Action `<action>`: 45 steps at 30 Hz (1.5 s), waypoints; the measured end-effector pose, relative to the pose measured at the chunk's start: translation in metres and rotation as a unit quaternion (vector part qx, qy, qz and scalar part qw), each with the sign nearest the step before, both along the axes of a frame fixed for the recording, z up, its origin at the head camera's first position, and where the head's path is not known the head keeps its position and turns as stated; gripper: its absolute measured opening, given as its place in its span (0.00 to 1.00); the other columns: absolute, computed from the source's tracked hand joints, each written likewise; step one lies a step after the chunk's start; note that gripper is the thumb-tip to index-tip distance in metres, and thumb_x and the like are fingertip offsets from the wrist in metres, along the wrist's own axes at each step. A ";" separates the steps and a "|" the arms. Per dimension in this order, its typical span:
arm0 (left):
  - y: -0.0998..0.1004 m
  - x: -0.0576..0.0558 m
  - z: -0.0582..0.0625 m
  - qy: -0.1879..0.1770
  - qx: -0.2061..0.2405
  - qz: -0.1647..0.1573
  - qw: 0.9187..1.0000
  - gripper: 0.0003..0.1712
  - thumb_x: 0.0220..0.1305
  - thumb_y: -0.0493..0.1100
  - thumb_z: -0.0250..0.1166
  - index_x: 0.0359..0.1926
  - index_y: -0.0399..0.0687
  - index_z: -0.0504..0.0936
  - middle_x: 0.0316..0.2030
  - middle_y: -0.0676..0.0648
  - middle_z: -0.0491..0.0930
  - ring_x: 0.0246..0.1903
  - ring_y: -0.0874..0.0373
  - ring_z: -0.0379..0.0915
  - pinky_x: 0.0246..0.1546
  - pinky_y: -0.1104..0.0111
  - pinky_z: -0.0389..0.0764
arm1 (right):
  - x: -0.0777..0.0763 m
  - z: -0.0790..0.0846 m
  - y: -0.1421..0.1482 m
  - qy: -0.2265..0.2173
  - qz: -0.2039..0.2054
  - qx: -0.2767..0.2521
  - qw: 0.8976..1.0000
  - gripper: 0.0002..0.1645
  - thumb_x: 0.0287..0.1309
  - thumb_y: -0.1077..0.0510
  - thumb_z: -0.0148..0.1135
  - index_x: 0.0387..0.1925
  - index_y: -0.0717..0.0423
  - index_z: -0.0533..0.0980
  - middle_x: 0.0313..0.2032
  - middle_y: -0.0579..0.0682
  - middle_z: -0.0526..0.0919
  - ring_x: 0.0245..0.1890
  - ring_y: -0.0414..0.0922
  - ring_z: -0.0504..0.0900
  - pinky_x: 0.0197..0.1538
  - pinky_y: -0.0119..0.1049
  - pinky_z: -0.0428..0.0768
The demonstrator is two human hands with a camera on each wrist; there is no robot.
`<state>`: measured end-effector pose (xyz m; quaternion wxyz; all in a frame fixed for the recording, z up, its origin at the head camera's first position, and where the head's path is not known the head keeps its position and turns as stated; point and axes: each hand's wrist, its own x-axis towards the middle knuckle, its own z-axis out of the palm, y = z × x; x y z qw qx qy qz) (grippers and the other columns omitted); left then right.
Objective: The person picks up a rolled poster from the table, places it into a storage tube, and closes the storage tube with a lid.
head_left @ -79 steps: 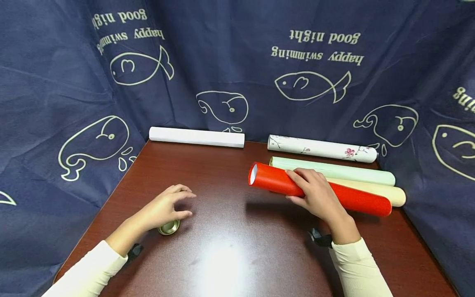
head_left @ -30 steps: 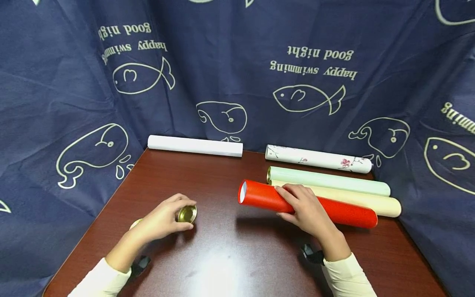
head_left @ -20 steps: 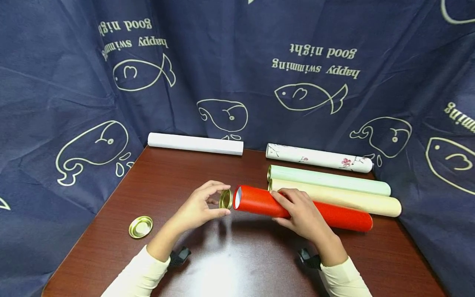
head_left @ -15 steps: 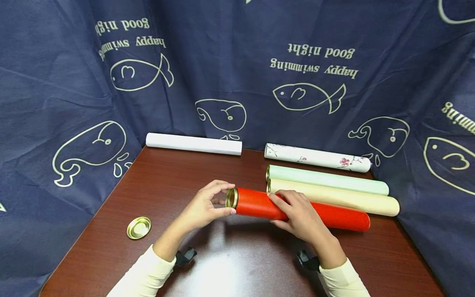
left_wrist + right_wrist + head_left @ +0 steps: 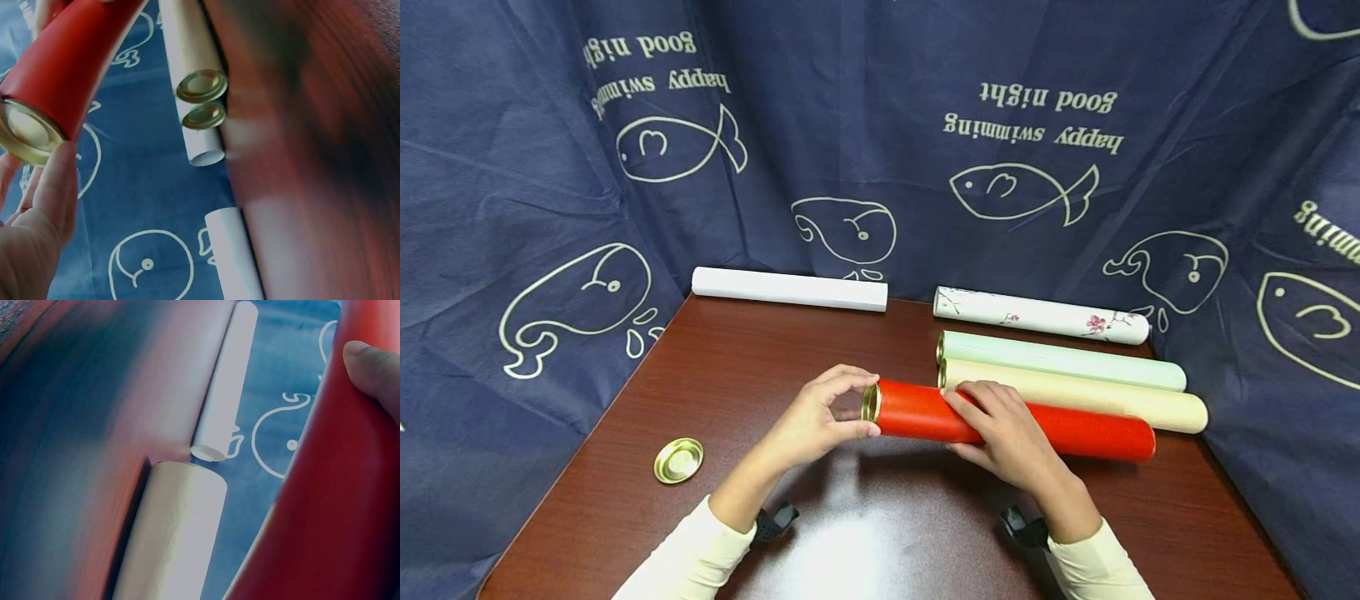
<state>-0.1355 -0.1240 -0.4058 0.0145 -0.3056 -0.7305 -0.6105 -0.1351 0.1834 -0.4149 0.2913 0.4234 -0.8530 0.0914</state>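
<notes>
My right hand [image 5: 1003, 429] grips a red cardboard tube [image 5: 917, 410] around its middle, thumb and fingers over its near and far sides. The tube lies sideways above the table, tilted slightly down to the right. At its left end sits a gold metal lid [image 5: 870, 403], which my left hand [image 5: 816, 417] pinches by the rim between thumb and fingers. In the left wrist view the gold lid [image 5: 28, 131] covers the mouth of the red tube [image 5: 78, 56]. A second gold lid [image 5: 678, 461] lies on the table to the left of my left forearm.
Behind the red tube lie a cream tube [image 5: 1075, 396] and a pale green tube [image 5: 1060, 361], both with gold left ends. A white tube with blossom print [image 5: 1041, 315] and a plain white roll [image 5: 790, 289] lie along the blue curtain [image 5: 880, 100] on the brown table [image 5: 752, 342].
My left hand has picked up one gold lid from the table, carried it right and set it into the red tube's left end. The red tube has shifted slightly left and nearer.
</notes>
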 end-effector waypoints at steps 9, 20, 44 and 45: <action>0.009 -0.009 -0.001 0.065 -0.023 0.023 0.997 0.36 0.43 0.34 0.81 0.57 0.36 0.80 0.56 0.45 0.77 0.56 0.51 0.75 0.48 0.62 0.82 | -0.004 0.000 -0.002 -0.005 -0.005 -0.007 1.000 0.43 0.43 0.52 0.78 0.63 0.54 0.73 0.52 0.58 0.76 0.51 0.57 0.76 0.55 0.53 0.75; 0.017 -0.047 -0.023 0.027 -0.061 -0.014 0.998 0.35 0.52 0.36 0.77 0.61 0.39 0.76 0.58 0.43 0.74 0.56 0.47 0.74 0.51 0.52 0.80 | -0.020 -0.014 0.040 -0.028 -0.061 -0.004 0.998 0.44 0.41 0.53 0.80 0.63 0.52 0.73 0.52 0.57 0.77 0.51 0.57 0.76 0.49 0.56 0.75; -0.085 -0.138 -0.021 0.064 -0.315 0.108 0.941 0.23 0.60 0.43 0.72 0.52 0.33 0.80 0.52 0.35 0.77 0.56 0.38 0.72 0.58 0.47 0.70 | -0.090 -0.034 0.100 -0.108 -0.146 0.022 0.983 0.45 0.46 0.58 0.78 0.67 0.53 0.69 0.57 0.61 0.75 0.58 0.62 0.72 0.59 0.63 0.66; -0.085 -0.142 -0.022 0.062 -0.325 0.108 0.937 0.24 0.60 0.43 0.71 0.53 0.32 0.80 0.53 0.35 0.77 0.57 0.39 0.72 0.59 0.48 0.70 | -0.090 -0.036 0.100 -0.113 -0.145 0.027 0.983 0.45 0.46 0.58 0.78 0.67 0.53 0.69 0.58 0.61 0.75 0.58 0.62 0.71 0.59 0.63 0.66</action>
